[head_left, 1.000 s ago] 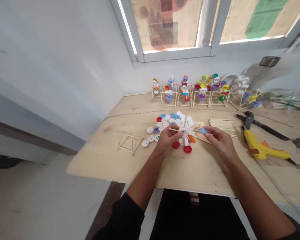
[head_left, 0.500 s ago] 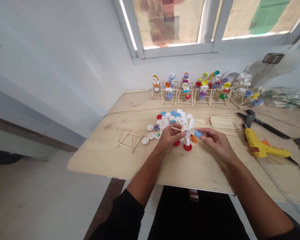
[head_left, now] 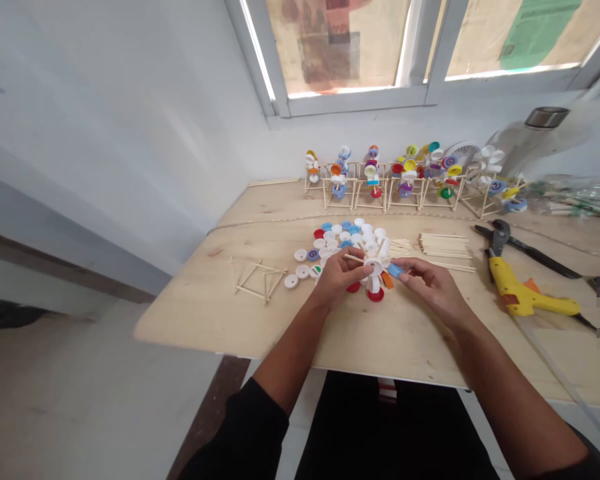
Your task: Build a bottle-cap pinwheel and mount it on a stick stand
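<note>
My left hand (head_left: 341,275) is closed on a small wheel of white rings and sticks (head_left: 374,267), held above the tabletop. Thumb and fingers pinch it near its hub, and thin sticks poke out to the left and upward. A blue bottle cap (head_left: 395,270) is pinched in my right hand (head_left: 427,279), its end against or very close to the wheel's right side; whether they touch I cannot tell. Beneath the wheel lie a red cap (head_left: 375,295) and an orange piece (head_left: 389,281). Loose bottle caps (head_left: 325,243), mostly white, spread behind my left hand.
A stick frame (head_left: 259,280) lies on the left of the wooden table (head_left: 195,313). Bundled sticks (head_left: 445,245), a yellow glue gun (head_left: 523,287) and black-handled pliers (head_left: 530,250) are on the right. Several finished cap-wheel models (head_left: 373,180) line the wall, near a bottle (head_left: 535,137).
My right hand has shifted slightly left, bringing the blue bottle cap up to the white wheel. My left hand holds the wheel in nearly the same spot.
</note>
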Tool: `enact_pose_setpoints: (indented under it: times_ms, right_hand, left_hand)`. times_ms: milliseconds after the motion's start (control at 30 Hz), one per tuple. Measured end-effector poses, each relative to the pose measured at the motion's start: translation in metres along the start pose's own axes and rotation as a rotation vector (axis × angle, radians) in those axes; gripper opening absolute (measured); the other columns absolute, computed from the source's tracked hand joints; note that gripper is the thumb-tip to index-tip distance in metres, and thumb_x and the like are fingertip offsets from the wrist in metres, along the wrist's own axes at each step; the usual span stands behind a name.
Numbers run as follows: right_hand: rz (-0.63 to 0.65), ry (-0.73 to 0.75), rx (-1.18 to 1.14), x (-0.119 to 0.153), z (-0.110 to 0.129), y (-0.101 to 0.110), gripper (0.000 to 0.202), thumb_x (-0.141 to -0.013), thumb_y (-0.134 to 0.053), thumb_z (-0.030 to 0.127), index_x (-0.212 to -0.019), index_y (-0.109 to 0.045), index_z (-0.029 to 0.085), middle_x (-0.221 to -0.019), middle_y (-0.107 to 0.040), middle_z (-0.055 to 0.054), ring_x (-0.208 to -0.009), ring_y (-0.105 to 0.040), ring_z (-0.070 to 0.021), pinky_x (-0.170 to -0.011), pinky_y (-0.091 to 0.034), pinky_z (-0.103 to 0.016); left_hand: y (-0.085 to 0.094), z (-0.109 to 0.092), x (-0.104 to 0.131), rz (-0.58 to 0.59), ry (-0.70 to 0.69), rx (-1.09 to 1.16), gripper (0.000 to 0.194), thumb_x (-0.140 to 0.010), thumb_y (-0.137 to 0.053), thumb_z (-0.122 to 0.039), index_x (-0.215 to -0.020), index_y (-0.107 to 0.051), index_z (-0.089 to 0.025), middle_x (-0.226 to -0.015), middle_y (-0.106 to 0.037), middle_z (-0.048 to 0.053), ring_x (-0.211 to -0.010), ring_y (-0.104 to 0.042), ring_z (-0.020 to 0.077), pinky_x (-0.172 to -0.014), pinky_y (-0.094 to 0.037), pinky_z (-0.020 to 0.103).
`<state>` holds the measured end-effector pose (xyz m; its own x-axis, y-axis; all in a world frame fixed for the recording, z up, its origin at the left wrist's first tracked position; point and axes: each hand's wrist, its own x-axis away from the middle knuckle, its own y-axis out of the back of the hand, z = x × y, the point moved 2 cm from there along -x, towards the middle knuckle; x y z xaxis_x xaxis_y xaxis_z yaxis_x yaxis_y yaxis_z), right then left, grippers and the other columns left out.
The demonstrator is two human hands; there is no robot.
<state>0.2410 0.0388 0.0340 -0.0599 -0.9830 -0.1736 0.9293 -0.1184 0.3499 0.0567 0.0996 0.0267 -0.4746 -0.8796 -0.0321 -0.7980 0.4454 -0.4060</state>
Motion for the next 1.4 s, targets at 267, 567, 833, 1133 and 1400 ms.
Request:
enact_pose_setpoints:
  times_ms: [267,567,833,1133,1400]
  right_hand:
    - [0.015,-0.021,-0.005,0.000,0.000,0.000,0.038,-0.078,-0.062,0.045,-0.106,-0.070,0.021,-0.105,-0.072,-0.007,-0.092,-0.063,-0.0220,-0.086,-0.047,-0.040]
    - [-0.033,0.052,0.313,0.000,-0.007,0.004,0.034,-0.081,-0.057,0.042,-0.104,-0.071,0.021,-0.099,-0.071,-0.008,-0.087,-0.062,-0.0226,-0.080,-0.048,-0.039]
    - [0.158,0.246,0.646,0.000,-0.014,0.000,0.028,-0.082,-0.057,0.037,-0.104,-0.069,0.024,-0.103,-0.071,-0.006,-0.095,-0.060,-0.0251,-0.088,-0.043,-0.042]
    - [-0.267,0.286,0.765,0.011,-0.001,0.046,0.028,-0.083,-0.049,0.031,-0.099,-0.068,0.019,-0.101,-0.070,-0.012,-0.095,-0.060,-0.0277,-0.088,-0.045,-0.046]
    - [-0.358,0.122,1.233,0.067,-0.021,0.138,0.033,-0.082,-0.043,0.030,-0.104,-0.065,0.019,-0.107,-0.069,-0.015,-0.097,-0.061,-0.0297,-0.090,-0.043,-0.044]
  left_hand:
    - [0.000,0.001,0.000,-0.002,0.004,0.009,0.036,-0.059,-0.084,-0.027,-0.081,-0.058,-0.016,-0.070,-0.069,0.001,-0.064,-0.064,0.0124,-0.064,-0.047,0.025]
    - [0.016,-0.007,-0.005,-0.169,-0.094,0.137,0.042,-0.058,-0.084,-0.030,-0.086,-0.055,-0.018,-0.078,-0.071,0.002,-0.077,-0.069,0.0186,-0.074,-0.051,0.030]
    - [0.011,0.001,-0.007,-0.129,-0.048,0.155,0.045,-0.058,-0.084,-0.030,-0.092,-0.058,-0.015,-0.080,-0.072,0.004,-0.080,-0.070,0.0200,-0.076,-0.053,0.032]
    - [0.011,0.000,-0.006,-0.150,-0.046,0.169,0.040,-0.060,-0.083,-0.028,-0.089,-0.060,-0.014,-0.081,-0.071,0.005,-0.081,-0.069,0.0192,-0.075,-0.053,0.031]
    - [0.007,-0.003,-0.003,-0.140,-0.053,0.214,0.038,-0.059,-0.083,-0.029,-0.084,-0.058,-0.016,-0.080,-0.070,0.003,-0.077,-0.068,0.0171,-0.074,-0.053,0.029]
